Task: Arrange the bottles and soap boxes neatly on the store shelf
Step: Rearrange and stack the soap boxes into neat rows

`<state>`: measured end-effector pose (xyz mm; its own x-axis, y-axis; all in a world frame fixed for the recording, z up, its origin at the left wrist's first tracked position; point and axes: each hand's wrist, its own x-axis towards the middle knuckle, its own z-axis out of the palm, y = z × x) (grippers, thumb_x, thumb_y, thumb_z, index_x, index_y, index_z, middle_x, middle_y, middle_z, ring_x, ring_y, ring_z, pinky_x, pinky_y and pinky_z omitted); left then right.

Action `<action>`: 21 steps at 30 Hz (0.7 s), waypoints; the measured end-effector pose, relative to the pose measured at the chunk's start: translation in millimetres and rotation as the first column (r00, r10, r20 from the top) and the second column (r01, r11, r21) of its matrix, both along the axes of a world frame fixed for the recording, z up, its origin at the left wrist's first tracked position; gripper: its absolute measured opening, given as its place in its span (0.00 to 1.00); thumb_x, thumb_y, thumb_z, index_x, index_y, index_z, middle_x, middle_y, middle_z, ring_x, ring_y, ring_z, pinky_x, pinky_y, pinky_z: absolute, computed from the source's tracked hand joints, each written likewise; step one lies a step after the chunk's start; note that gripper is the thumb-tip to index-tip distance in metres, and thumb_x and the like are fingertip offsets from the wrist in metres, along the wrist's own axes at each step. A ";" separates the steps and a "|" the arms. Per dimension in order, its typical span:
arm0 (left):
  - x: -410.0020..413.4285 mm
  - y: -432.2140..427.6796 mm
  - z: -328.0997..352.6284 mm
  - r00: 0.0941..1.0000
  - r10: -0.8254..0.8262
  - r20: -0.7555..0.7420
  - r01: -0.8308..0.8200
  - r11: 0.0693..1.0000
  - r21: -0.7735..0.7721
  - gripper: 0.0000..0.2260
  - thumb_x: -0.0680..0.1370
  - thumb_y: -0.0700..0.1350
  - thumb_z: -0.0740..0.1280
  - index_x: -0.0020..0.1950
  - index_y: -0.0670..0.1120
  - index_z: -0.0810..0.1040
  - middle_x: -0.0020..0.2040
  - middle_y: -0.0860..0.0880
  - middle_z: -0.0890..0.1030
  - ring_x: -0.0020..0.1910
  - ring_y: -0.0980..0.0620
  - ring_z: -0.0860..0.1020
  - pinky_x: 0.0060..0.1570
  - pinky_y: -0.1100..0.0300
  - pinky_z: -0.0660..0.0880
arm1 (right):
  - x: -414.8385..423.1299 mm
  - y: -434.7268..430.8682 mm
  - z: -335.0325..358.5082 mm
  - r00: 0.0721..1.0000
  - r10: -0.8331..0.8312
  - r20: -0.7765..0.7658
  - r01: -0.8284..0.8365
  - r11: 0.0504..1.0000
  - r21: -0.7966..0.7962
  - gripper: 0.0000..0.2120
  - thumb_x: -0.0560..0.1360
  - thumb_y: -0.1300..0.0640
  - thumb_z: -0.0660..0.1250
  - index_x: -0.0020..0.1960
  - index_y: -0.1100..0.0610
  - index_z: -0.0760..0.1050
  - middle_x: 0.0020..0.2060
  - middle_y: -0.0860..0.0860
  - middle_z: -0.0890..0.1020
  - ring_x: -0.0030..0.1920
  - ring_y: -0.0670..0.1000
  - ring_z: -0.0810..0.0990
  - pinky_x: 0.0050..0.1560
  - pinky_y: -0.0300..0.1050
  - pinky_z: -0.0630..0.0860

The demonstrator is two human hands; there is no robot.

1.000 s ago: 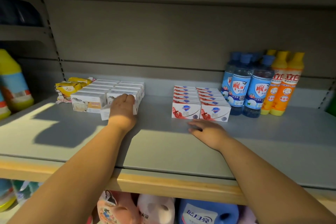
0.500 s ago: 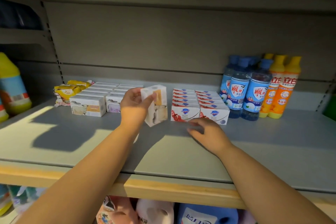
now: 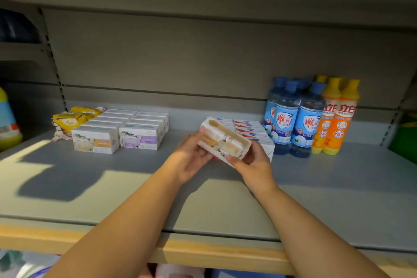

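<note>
Now both hands [image 3: 225, 160] hold a tilted white soap box [image 3: 224, 140] with tan bands

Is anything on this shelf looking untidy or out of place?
Yes. The yellow packets at the far left lie crooked in a loose heap, unlike the straight rows of white soap boxes beside them.

The grey metal shelf [image 3: 90, 187] has a pale wood-coloured front edge, and above its middle a white cardboard soap box [image 3: 225, 140] carries tan bands and a dark-outlined animal drawing. Toward the back left corner, yellow crinkled soap packets [image 3: 70, 119] adjoin white soap box rows [image 3: 126, 128] whose front two labels are orange and purple. Toward the back right, red-and-white soap boxes [image 3: 248, 128] with blue logos neighbour clear bottles [image 3: 286, 119] with blue caps and blue-white labels, then orange bottles [image 3: 340, 124] with yellow caps.
</note>
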<state>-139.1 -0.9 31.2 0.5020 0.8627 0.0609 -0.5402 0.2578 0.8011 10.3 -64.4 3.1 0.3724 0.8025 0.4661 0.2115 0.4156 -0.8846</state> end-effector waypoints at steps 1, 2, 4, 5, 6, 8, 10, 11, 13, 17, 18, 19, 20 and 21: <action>0.4 -0.9 -1.5 0.999 -0.033 0.008 0.033 0.999 -0.007 0.25 0.70 0.52 0.68 0.63 0.40 0.73 0.58 0.40 0.81 0.56 0.45 0.80 0.50 0.55 0.80 | 0.1 -1.7 0.8 0.994 -0.047 0.096 0.042 0.998 0.057 0.20 0.66 0.66 0.75 0.50 0.48 0.74 0.48 0.43 0.80 0.49 0.39 0.79 0.48 0.31 0.74; 1.3 -1.6 -3.0 0.998 -0.057 0.019 0.057 0.998 -0.021 0.26 0.70 0.52 0.68 0.64 0.40 0.73 0.60 0.40 0.80 0.58 0.45 0.79 0.54 0.54 0.79 | 0.4 -3.1 1.8 0.966 -0.116 0.231 0.090 0.989 0.120 0.19 0.66 0.66 0.75 0.52 0.51 0.75 0.49 0.46 0.79 0.51 0.43 0.78 0.50 0.34 0.74; 1.7 -1.2 -5.6 0.993 -0.087 0.079 0.092 0.994 -0.064 0.24 0.70 0.50 0.68 0.63 0.39 0.74 0.60 0.40 0.79 0.58 0.45 0.79 0.55 0.53 0.78 | 1.9 -3.3 3.2 0.851 -0.248 0.464 0.121 0.950 0.286 0.18 0.64 0.69 0.75 0.52 0.59 0.78 0.50 0.53 0.79 0.52 0.52 0.77 0.52 0.46 0.76; 1.0 -0.7 -6.5 0.987 -0.109 0.122 0.118 0.990 -0.072 0.21 0.71 0.48 0.68 0.61 0.39 0.76 0.59 0.39 0.80 0.56 0.45 0.80 0.54 0.53 0.79 | 2.7 -3.0 3.3 0.789 -0.297 0.538 0.107 0.929 0.355 0.18 0.63 0.71 0.75 0.52 0.61 0.80 0.49 0.56 0.79 0.52 0.55 0.77 0.52 0.51 0.76; -0.2 -0.3 -7.0 0.977 -0.139 0.162 0.150 0.987 -0.060 0.16 0.73 0.45 0.66 0.57 0.39 0.79 0.56 0.40 0.81 0.54 0.45 0.81 0.52 0.53 0.79 | 2.5 -2.7 3.6 0.738 -0.334 0.586 0.094 0.911 0.401 0.19 0.62 0.71 0.75 0.51 0.62 0.80 0.49 0.58 0.80 0.52 0.56 0.77 0.52 0.53 0.76; -3.8 -1.9 -6.1 0.950 -0.195 0.243 0.204 0.979 -0.011 0.11 0.75 0.41 0.63 0.48 0.41 0.84 0.52 0.41 0.83 0.51 0.46 0.82 0.49 0.55 0.80 | 1.0 -1.8 3.6 0.675 -0.391 0.626 0.086 0.884 0.459 0.19 0.61 0.69 0.76 0.51 0.61 0.81 0.50 0.58 0.80 0.54 0.55 0.76 0.53 0.55 0.75; -6.8 -2.9 -6.0 0.933 -0.216 0.288 0.221 0.975 0.016 0.12 0.74 0.39 0.61 0.45 0.42 0.85 0.51 0.40 0.83 0.51 0.45 0.82 0.49 0.55 0.79 | 1.0 -0.5 3.9 0.619 -0.441 0.649 0.067 0.854 0.516 0.20 0.61 0.66 0.75 0.53 0.56 0.78 0.51 0.58 0.81 0.56 0.53 0.73 0.55 0.53 0.72; -8.2 -4.4 -5.2 0.930 -0.216 0.297 0.219 0.975 0.023 0.12 0.73 0.38 0.61 0.46 0.43 0.85 0.53 0.39 0.82 0.51 0.44 0.82 0.49 0.54 0.79 | 1.2 -0.5 3.8 0.597 -0.452 0.663 0.053 0.847 0.530 0.22 0.62 0.64 0.75 0.53 0.54 0.76 0.52 0.57 0.81 0.56 0.52 0.72 0.56 0.52 0.70; -8.7 -6.4 -3.5 0.946 -0.199 0.257 0.189 0.980 0.062 0.12 0.73 0.40 0.62 0.47 0.45 0.86 0.53 0.41 0.83 0.52 0.45 0.82 0.50 0.54 0.79 | 1.4 -0.4 3.5 0.606 -0.393 0.692 0.010 0.873 0.488 0.22 0.62 0.62 0.76 0.54 0.53 0.75 0.52 0.57 0.81 0.56 0.50 0.73 0.56 0.49 0.71; -5.5 -11.1 -4.4 1.000 0.020 -0.021 -0.015 0.977 0.212 0.14 0.71 0.46 0.66 0.56 0.55 0.79 0.50 0.51 0.84 0.49 0.54 0.82 0.43 0.61 0.79 | 2.0 -6.6 2.2 0.855 -0.134 0.502 0.027 0.976 0.216 0.17 0.66 0.55 0.76 0.52 0.49 0.77 0.49 0.45 0.81 0.51 0.41 0.77 0.52 0.35 0.74; -4.5 -11.3 -7.5 0.989 0.099 -0.106 -0.063 0.952 0.300 0.16 0.72 0.46 0.67 0.59 0.58 0.75 0.51 0.55 0.83 0.51 0.56 0.81 0.45 0.63 0.78 | 2.8 -8.3 2.7 0.920 -0.076 0.384 0.027 0.991 0.131 0.17 0.67 0.55 0.76 0.51 0.45 0.75 0.49 0.42 0.81 0.51 0.41 0.78 0.52 0.34 0.74; -4.4 -12.7 -10.6 0.959 0.185 -0.213 -0.083 0.905 0.416 0.18 0.75 0.46 0.67 0.61 0.61 0.70 0.53 0.59 0.82 0.54 0.59 0.80 0.49 0.67 0.76 | 4.3 -9.1 3.3 0.963 -0.033 0.266 0.016 0.998 0.068 0.16 0.67 0.56 0.76 0.50 0.44 0.75 0.49 0.41 0.81 0.52 0.42 0.79 0.53 0.36 0.75; -4.8 -15.0 -13.1 0.914 0.259 -0.312 -0.059 0.847 0.528 0.20 0.76 0.47 0.67 0.63 0.65 0.66 0.55 0.64 0.80 0.55 0.64 0.78 0.51 0.71 0.73 | 5.7 -9.1 4.1 0.987 -0.006 0.160 0.003 1.000 0.022 0.14 0.68 0.58 0.75 0.49 0.44 0.76 0.48 0.42 0.82 0.52 0.44 0.80 0.52 0.38 0.76; -5.0 -17.5 -15.1 0.872 0.311 -0.377 -0.020 0.793 0.609 0.22 0.77 0.48 0.67 0.64 0.66 0.63 0.59 0.66 0.77 0.57 0.68 0.75 0.53 0.74 0.70 | 6.9 -9.6 5.8 0.998 0.019 0.052 -0.018 1.000 -0.017 0.12 0.69 0.59 0.73 0.48 0.46 0.77 0.47 0.44 0.82 0.50 0.46 0.81 0.50 0.40 0.77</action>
